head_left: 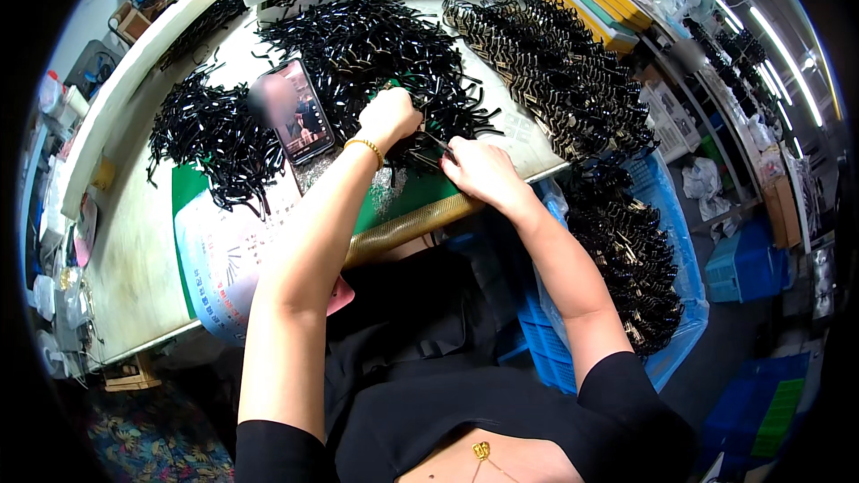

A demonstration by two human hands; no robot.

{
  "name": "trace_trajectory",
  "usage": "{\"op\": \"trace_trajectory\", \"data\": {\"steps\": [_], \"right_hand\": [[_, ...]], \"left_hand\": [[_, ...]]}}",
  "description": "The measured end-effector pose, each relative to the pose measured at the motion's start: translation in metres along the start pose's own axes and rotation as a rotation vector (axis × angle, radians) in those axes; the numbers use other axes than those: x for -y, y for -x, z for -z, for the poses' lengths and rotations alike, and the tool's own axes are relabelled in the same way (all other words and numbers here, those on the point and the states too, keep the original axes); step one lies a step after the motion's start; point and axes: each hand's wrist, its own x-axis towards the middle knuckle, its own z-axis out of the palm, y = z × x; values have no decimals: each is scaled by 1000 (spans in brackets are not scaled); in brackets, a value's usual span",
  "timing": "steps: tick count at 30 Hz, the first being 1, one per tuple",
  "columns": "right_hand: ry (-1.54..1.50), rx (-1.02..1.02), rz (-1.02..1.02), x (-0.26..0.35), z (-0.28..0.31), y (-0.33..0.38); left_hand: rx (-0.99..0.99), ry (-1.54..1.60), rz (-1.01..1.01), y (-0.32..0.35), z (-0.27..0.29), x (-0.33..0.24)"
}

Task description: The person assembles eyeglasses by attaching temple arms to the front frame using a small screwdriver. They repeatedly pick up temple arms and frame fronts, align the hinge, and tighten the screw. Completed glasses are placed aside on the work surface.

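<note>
My left hand, with a gold bracelet at its wrist, is closed over the front of a heap of glossy black curved strips that look like eyeglass temples. What its fingers pinch is mostly hidden. Just right of it and nearer, my right hand has its fingers closed around a thin dark piece, too small to name. A slim metallic line shows between the two hands. Beneath them lies a green mat with a scatter of tiny silvery bits.
A phone with a lit screen leans left of my left hand, beside another black heap. Rows of black and gold pieces fill the table's right. A blue crate with more stands at my right. A gold-coloured roll edges the table.
</note>
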Motion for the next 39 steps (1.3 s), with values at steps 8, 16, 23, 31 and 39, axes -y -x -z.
{"op": "trace_trajectory", "data": {"steps": [8, 16, 23, 31, 39], "right_hand": [[27, -94, 120, -2, -13, 8], [-1235, 131, -387, -5, 28, 3], [-1565, 191, -278, 90, 22, 26], [-1053, 363, 37, 120, -5, 10], [-5, 48, 151, 68, 10, -54]], "left_hand": [[-375, -58, -100, 8, 12, 3], [-566, 580, -477, 57, 49, 7], [-206, 1222, -99, 183, 34, 30], [-246, 996, -5, 222, 31, 90], [-425, -72, 217, 245, 67, 162]]}}
